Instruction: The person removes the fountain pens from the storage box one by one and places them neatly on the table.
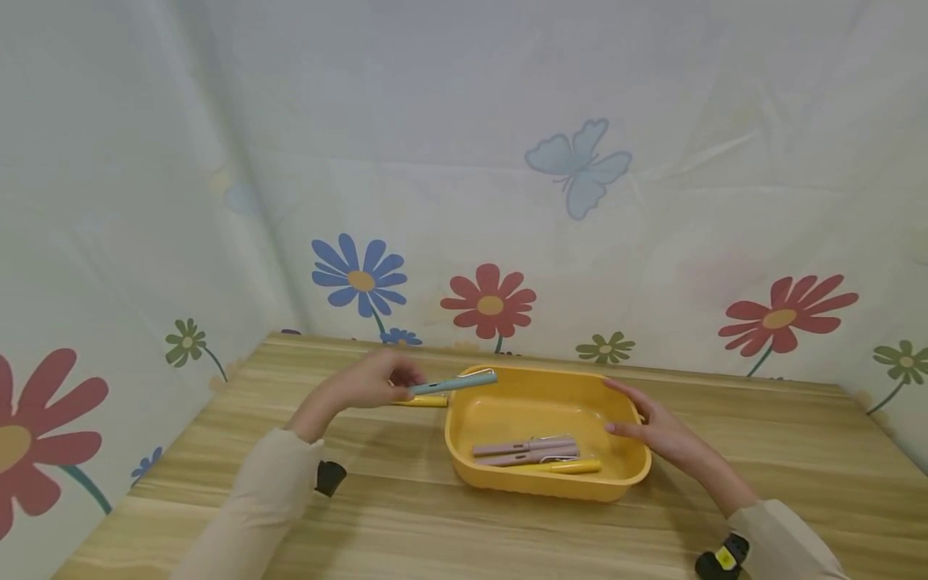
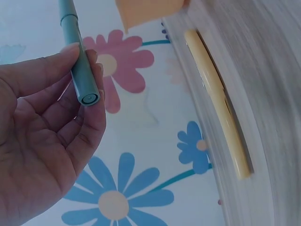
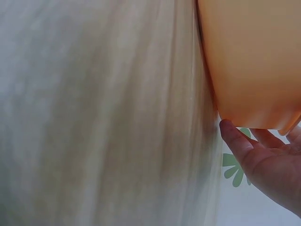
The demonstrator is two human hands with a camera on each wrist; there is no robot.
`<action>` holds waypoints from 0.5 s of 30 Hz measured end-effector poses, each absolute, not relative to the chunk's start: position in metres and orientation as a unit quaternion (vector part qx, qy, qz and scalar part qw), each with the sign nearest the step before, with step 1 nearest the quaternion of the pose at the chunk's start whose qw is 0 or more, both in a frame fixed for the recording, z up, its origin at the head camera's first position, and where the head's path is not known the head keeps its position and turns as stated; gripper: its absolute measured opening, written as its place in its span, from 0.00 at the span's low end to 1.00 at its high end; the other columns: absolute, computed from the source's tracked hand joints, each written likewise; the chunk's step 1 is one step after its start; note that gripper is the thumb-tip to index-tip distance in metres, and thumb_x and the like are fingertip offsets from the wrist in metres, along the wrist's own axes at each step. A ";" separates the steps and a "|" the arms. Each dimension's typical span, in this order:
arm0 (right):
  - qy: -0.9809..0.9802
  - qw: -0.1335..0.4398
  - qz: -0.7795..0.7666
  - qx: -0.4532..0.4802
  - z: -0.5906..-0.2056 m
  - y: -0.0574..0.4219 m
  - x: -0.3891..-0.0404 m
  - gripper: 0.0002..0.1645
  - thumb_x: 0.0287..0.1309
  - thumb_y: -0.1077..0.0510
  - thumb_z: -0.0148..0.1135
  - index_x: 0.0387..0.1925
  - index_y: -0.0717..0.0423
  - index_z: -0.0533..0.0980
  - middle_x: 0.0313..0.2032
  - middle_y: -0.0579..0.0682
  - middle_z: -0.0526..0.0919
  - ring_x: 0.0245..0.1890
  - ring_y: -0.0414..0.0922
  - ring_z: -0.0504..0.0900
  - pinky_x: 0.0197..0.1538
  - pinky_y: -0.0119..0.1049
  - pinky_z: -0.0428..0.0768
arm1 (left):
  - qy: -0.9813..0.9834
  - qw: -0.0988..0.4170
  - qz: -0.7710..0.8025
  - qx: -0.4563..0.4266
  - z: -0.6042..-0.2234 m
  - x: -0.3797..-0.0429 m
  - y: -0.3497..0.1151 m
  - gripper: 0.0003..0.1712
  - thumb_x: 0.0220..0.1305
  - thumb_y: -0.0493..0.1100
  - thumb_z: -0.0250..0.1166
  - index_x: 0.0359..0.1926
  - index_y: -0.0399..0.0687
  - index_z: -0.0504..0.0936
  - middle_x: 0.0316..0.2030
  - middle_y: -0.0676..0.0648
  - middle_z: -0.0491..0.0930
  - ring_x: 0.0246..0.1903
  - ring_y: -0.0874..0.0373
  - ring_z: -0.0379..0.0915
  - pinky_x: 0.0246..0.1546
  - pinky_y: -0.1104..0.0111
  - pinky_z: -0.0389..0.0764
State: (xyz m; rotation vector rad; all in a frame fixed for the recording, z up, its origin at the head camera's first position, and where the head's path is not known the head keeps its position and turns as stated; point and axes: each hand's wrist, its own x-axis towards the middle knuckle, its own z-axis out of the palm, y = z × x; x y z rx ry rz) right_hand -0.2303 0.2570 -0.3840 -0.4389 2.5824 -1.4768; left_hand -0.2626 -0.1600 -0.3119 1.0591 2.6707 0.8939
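In the head view my left hand pinches a teal pen between thumb and fingers. The pen's clip end reaches over the left rim of a yellow plastic basin. Beneath that hand a yellow pen lies on the table, partly hidden in the head view. My right hand grips the basin's right end, thumb over the rim; in the right wrist view its fingers are against the outer wall. Inside the basin, two pinkish pens and a yellow pen lie side by side near the front wall.
The wood-grain table ends at a pale curtain printed with flowers and a butterfly. Black pieces show at both sleeve cuffs.
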 end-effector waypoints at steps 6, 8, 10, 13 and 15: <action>0.859 0.068 -0.487 -0.143 -0.385 0.258 -0.229 0.41 0.55 0.55 0.60 0.67 0.58 0.54 0.66 0.66 0.50 0.64 0.68 0.48 0.58 0.64 0.55 | 0.893 0.073 0.303 0.326 -0.315 -0.260 -0.175 0.08 0.53 0.30 0.62 0.36 0.39 0.80 0.29 0.48 0.79 0.29 0.61 0.72 0.36 0.67 0.76; 0.859 0.069 -0.487 -0.142 -0.385 0.258 -0.229 0.41 0.55 0.55 0.60 0.67 0.58 0.54 0.66 0.66 0.50 0.64 0.68 0.48 0.58 0.64 0.55 | 0.894 0.069 0.302 0.323 -0.317 -0.260 -0.180 0.08 0.53 0.30 0.62 0.36 0.38 0.80 0.30 0.48 0.79 0.30 0.61 0.73 0.37 0.66 0.77; 0.858 0.070 -0.488 -0.143 -0.386 0.259 -0.229 0.41 0.55 0.55 0.60 0.67 0.58 0.53 0.66 0.66 0.50 0.64 0.68 0.48 0.58 0.64 0.55 | 0.897 0.062 0.299 0.320 -0.318 -0.259 -0.185 0.08 0.53 0.30 0.62 0.37 0.37 0.80 0.30 0.48 0.80 0.31 0.61 0.73 0.37 0.66 0.77; 0.858 0.069 -0.488 -0.145 -0.386 0.259 -0.230 0.41 0.56 0.55 0.60 0.67 0.58 0.53 0.66 0.66 0.50 0.64 0.67 0.48 0.58 0.64 0.54 | 0.898 0.055 0.298 0.318 -0.321 -0.259 -0.193 0.08 0.53 0.30 0.62 0.37 0.36 0.80 0.31 0.48 0.80 0.31 0.60 0.74 0.37 0.66 0.77; 0.859 0.067 -0.486 -0.147 -0.386 0.259 -0.231 0.41 0.56 0.55 0.60 0.67 0.58 0.54 0.66 0.66 0.51 0.64 0.67 0.48 0.58 0.64 0.54 | 0.898 0.052 0.298 0.319 -0.322 -0.259 -0.197 0.08 0.53 0.30 0.62 0.37 0.36 0.80 0.31 0.47 0.80 0.31 0.60 0.74 0.36 0.66 0.77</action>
